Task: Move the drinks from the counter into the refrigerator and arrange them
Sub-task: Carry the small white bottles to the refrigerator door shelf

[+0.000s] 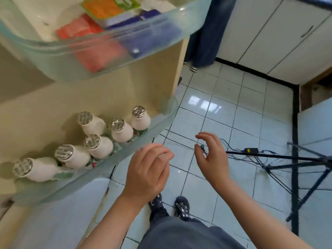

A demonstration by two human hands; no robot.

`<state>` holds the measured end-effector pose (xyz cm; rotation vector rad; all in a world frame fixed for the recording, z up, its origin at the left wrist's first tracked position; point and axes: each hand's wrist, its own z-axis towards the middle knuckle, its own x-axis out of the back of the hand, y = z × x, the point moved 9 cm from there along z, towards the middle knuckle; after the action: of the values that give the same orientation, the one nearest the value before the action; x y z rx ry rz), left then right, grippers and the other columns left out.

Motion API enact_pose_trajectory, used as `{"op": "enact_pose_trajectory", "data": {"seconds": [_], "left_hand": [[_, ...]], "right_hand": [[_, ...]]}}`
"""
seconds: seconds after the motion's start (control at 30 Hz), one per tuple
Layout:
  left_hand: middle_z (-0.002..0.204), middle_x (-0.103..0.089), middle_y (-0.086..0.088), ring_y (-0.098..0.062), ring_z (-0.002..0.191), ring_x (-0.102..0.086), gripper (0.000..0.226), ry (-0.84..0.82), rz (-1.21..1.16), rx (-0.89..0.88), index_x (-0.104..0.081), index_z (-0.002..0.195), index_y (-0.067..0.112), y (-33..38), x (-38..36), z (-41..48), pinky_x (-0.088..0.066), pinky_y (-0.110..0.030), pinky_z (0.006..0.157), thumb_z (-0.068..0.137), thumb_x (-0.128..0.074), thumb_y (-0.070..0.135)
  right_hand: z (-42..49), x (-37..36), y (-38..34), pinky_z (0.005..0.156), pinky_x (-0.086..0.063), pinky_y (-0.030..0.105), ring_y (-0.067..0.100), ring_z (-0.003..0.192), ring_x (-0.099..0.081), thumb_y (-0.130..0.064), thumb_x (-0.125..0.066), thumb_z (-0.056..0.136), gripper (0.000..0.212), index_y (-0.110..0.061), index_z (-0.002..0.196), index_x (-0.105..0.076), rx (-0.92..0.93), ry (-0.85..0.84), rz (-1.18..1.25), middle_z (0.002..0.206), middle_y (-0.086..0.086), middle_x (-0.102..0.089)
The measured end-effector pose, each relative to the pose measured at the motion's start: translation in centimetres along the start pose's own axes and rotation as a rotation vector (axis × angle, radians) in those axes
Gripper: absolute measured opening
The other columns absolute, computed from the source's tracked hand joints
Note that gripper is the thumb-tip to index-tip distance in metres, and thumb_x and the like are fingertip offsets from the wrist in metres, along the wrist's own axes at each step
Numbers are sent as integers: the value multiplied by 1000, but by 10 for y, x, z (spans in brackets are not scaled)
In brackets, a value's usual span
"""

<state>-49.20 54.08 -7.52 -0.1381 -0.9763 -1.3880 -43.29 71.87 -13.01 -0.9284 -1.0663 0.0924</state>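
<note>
On the left, the open fridge door (111, 94) carries two shelves. The far, upper shelf (45, 48) holds orange, red and blue packets (79, 31). The near, lower shelf (100, 169) holds the drinks: six white bottles (100, 148) with foil caps (85, 117), standing in a loose, staggered group.

Both hands are empty, just right of that shelf above the floor tiles (233, 123). The left hand (149, 169) is relaxed with fingers loosely bent. The right hand (212, 155) is open, thumb and fingers apart.

This looks like the gap between placing and arranging. No counter shows, so I cannot tell whether drinks remain. The next move calls for fetching more, or nudging the bottles into even rows.

The labels (91, 161) show green and red print, and nothing is readable.
</note>
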Motion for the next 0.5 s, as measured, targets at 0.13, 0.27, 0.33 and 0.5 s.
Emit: {"op": "enact_pose_trajectory", "data": {"seconds": [0.13, 0.27, 0.33, 0.5], "left_hand": [[107, -64, -5, -24, 102, -57, 26, -466, -131, 259, -66, 107, 9, -12, -102, -43, -47, -34, 89, 87, -54, 20], [121, -58, 3, -17, 114, -53, 29, -972, -149, 506, -59, 121, 18, -22, -194, -118, -39, -27, 95, 93, -55, 24], [118, -61, 1, -13, 106, -57, 25, -1078, -174, 622, -61, 117, 17, -16, -218, -145, -40, -23, 89, 93, -55, 22], [119, -64, -3, -17, 104, -59, 27, -1332, -33, 647, -60, 118, 14, 21, -267, -207, -43, -25, 86, 93, -55, 22]], "right_hand": [[-69, 10, 106, 78, -38, 23, 15, 104, -58, -16, -60, 88, 26, -18, 114, -62, -349, -201, -175, 115, -4, -61], [-180, 27, 206, 89, -42, 25, 16, 111, -57, -26, -52, 92, 32, -18, 122, -58, -768, -451, -240, 121, -2, -62], [-247, 42, 243, 92, -45, 29, 20, 112, -57, -28, -49, 92, 33, -18, 122, -56, -971, -527, -210, 123, 0, -62], [-409, 81, 299, 81, -41, 24, 21, 113, -56, -34, -47, 92, 32, -17, 118, -57, -1248, -625, -146, 124, 4, -62]]}}
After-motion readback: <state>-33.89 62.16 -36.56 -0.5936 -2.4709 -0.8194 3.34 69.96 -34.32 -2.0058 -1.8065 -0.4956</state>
